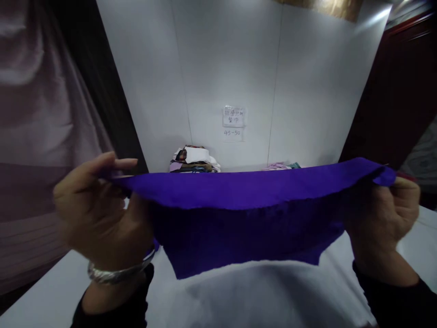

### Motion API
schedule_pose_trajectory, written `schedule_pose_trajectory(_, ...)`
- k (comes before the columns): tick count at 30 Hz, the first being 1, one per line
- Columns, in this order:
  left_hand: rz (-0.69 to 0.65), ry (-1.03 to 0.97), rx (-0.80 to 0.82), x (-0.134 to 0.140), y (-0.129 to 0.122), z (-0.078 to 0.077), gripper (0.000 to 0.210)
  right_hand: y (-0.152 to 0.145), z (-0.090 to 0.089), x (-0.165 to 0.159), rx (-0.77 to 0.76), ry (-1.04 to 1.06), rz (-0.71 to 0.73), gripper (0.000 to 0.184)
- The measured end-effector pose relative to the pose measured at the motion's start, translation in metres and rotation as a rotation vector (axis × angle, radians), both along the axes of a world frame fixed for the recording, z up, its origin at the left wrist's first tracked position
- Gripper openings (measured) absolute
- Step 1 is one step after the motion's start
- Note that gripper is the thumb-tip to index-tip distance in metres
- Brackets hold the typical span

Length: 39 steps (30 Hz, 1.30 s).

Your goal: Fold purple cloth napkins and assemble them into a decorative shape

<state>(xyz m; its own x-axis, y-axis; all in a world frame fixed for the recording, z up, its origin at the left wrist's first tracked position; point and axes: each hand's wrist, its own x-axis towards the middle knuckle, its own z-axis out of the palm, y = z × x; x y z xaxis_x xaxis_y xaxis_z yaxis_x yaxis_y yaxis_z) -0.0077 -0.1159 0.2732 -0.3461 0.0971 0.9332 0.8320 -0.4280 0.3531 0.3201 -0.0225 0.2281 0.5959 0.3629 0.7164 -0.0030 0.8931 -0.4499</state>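
Observation:
A purple cloth [246,237] hangs stretched in the air between my two hands, its top edge folded over toward me in a long strip. At the left corner, my left hand [102,209] pinches the cloth between thumb and fingers; a silver bangle circles that wrist. On the opposite side my right hand [385,214] is closed around the other top corner. The lower edge of the cloth hangs free above the white surface [252,296].
Behind the purple cloth, a pile of folded fabrics [194,159] stands against the white wall [221,59]. Pink and green fabrics [280,166] peek over its edge farther right. A paper sign [234,116] is on the wall. A pink curtain [30,136] hangs at left.

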Motion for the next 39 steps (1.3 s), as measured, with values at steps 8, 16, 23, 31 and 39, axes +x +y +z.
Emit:
schedule_pose_trajectory(8,-0.039,-0.002,-0.329,-0.046,0.089,-0.055,0.050,0.090,-0.057,-0.008,-0.308,-0.035,0.189,0.018)
schedule_pose_trajectory(16,-0.003,-0.289,-0.853,-0.087,0.184,-0.178,0.047,0.172,-0.151,-0.049,-0.712,-0.240,0.265,0.027)
schedule_pose_trajectory(23,0.004,-0.184,-0.953,-0.075,0.187,-0.227,0.051,0.182,-0.213,-0.072,-0.758,-0.706,0.327,0.051)
schedule_pose_trajectory(31,-0.099,0.394,-1.284,-0.034,0.125,-0.286,0.052,0.135,-0.254,-0.052,-0.697,-1.659,0.283,0.050)
schedule_pose_trajectory(39,0.227,0.344,-1.416,-0.080,0.103,-0.284,0.055,0.147,-0.261,0.049,-1.024,-1.652,-0.146,0.051)
